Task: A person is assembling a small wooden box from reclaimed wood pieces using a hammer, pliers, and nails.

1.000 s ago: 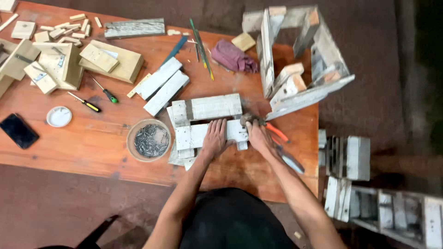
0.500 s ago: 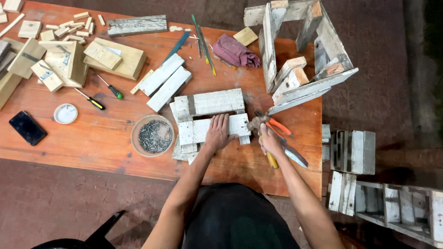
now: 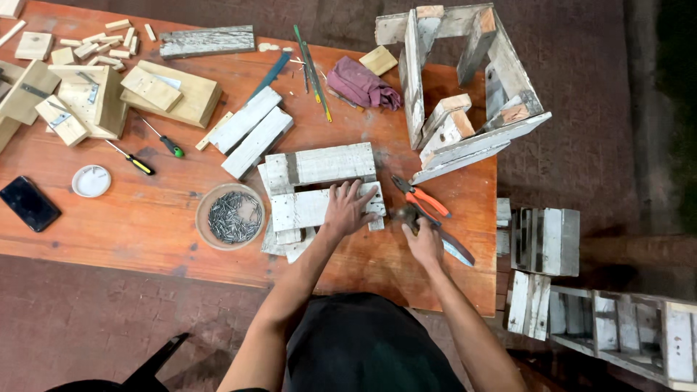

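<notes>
**Slat frame, partway nailed**

My left hand [image 3: 347, 210] lies flat and spread on the whitewashed slat frame [image 3: 319, 190] mid-table. Right hand [image 3: 425, 243] is curled round the hammer [image 3: 404, 215] just right of it. Slats laid, nailing looks unfinished; nail bowl [image 3: 231, 216] sits left.

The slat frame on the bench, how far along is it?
Done: several whitewashed slats already sit joined as a slat frame. In hand: the left hand presses flat on it while the right hand grips a hammer beside its edge. Left: two loose slats lie unattached, and the nail bowl looks well stocked. A bigger crate stands at the bench's far corner.
</notes>
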